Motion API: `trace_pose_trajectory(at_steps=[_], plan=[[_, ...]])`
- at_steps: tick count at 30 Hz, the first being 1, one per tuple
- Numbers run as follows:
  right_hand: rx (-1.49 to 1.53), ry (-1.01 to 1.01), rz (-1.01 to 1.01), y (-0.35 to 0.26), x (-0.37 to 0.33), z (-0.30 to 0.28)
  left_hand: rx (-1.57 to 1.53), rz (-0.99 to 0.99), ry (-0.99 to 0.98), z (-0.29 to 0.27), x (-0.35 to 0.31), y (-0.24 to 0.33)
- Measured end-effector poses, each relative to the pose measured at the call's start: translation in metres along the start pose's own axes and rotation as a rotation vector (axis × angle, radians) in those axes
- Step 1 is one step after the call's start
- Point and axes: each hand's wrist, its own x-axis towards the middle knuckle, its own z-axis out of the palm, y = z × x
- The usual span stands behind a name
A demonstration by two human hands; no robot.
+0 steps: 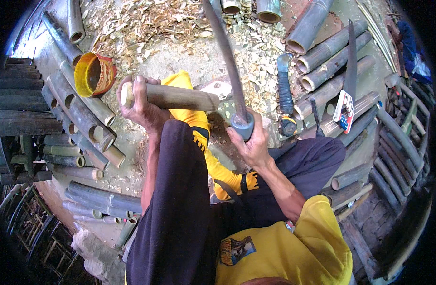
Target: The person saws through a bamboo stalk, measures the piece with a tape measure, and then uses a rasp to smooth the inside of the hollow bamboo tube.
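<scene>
My left hand is wrapped round a short brown bamboo piece, near its pale left end. The piece lies almost level above my left shin, its darker end toward the right. In my right hand is the blue-grey handle of a machete, gripped in a closed fist. Its long dark blade points up and away, slightly blurred, passing just right of the bamboo piece with a gap between them. Beneath both hands are my feet and shins in yellow socks with black marks.
Pale wood chips cover the ground ahead. A yellow-and-red tin stands at left beside bamboo tubes. On the right lie a tool with a blue-wrapped handle, a handsaw and more bamboo tubes.
</scene>
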Motion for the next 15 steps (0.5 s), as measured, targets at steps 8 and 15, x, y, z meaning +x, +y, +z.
trace_pose_trajectory(at_steps=[8, 15], plan=[[-0.156, -0.135, 0.283, 0.06, 0.017, 0.035, 0.035, 0.156, -0.033, 0.017, -0.011, -0.006], [0.114, -0.042, 0.196, 0.007, 0.012, 0.013, -0.049, 0.097, -0.11, -0.003, 0.003, -0.006]])
